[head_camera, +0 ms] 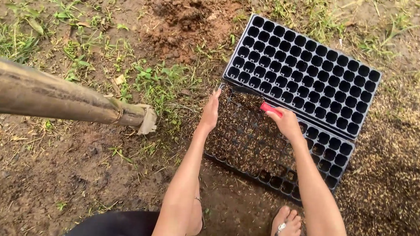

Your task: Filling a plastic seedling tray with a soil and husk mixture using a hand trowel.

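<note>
Dirt ground (66,171), probably clear beside tray edge (209,155)

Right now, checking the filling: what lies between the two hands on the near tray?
Head view: between left hand and right hand, only husk-filled cells of the near tray.

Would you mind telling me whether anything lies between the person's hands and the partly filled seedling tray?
Nothing visible does. The left hand rests on the tray's left edge, and the right hand, holding a small red tool, is directly over its cells.
</note>
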